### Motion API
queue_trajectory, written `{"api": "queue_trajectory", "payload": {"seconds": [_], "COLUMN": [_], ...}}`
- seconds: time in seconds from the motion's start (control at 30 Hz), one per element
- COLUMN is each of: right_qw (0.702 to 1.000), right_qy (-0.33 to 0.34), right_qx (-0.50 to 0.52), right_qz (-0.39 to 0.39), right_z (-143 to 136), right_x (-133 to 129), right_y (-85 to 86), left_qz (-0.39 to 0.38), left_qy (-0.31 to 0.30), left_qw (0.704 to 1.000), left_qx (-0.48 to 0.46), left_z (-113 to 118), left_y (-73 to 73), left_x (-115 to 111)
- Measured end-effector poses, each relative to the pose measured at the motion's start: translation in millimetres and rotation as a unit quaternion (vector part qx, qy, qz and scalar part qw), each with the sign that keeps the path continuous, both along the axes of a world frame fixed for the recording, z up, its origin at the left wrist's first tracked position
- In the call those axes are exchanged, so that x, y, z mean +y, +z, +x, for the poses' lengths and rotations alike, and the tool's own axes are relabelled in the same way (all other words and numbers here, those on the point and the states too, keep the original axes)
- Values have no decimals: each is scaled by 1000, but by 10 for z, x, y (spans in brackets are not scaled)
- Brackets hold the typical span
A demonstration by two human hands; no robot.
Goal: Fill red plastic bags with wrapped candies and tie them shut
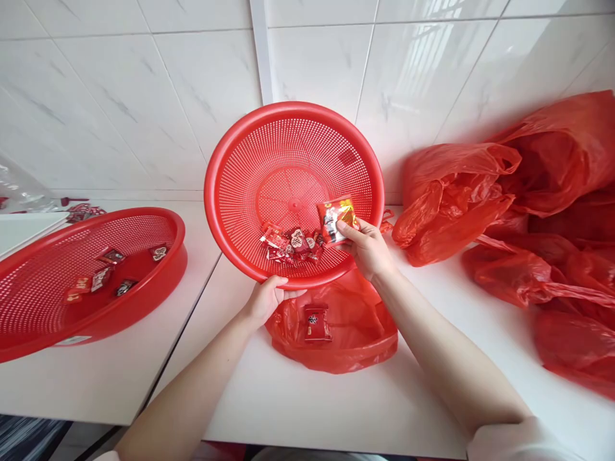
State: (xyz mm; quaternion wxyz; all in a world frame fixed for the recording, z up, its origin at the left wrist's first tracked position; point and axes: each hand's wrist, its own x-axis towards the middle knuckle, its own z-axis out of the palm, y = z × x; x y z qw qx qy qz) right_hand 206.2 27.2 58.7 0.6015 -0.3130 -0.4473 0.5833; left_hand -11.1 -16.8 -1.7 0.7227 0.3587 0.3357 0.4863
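A round red plastic basket [235,147] with mesh sides is tilted toward me, and my left hand [266,299] grips its lower rim. Several small red wrapped packets [293,244] lie heaped in the lower part of it. Between the thumb and fingers of my right hand [369,246] is a red, white and gold snack packet [337,219], held inside the basket's right side. Under the basket, an opened red plastic bag [355,352] lies on the table with a dark red packet [317,322] in it. The basket hides the bag's far part.
To the left stands another red mesh basket [158,307] with several small packets in it. Filled or crumpled red plastic bags [451,192] crowd the right side. White tiled wall [317,70] rises behind the white table [230,397].
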Motion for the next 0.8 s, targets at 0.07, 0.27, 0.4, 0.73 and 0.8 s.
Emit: {"api": "queue_trajectory", "payload": {"seconds": [0.07,0.27,0.4,0.73,0.8], "right_qw": [998,987,987,993,987], "right_qy": [13,85,102,85,100], "right_qx": [49,91,59,-71,-129], "right_qz": [-23,-102,-108,-44,-9], "right_z": [-4,-63,-109,-32,1], "right_x": [2,-31,-46,-67,-73], "right_y": [6,46,-12,6,35], "left_qz": [2,13,9,-5,-8], "left_qy": [0,-6,-13,2,5], "left_qw": [1000,1000,1000,1000,1000], "left_qx": [0,5,10,0,-3], "left_z": [2,6,4,29,33], "left_y": [-8,-24,-37,21,25], "left_x": [0,1,8,4,8]}}
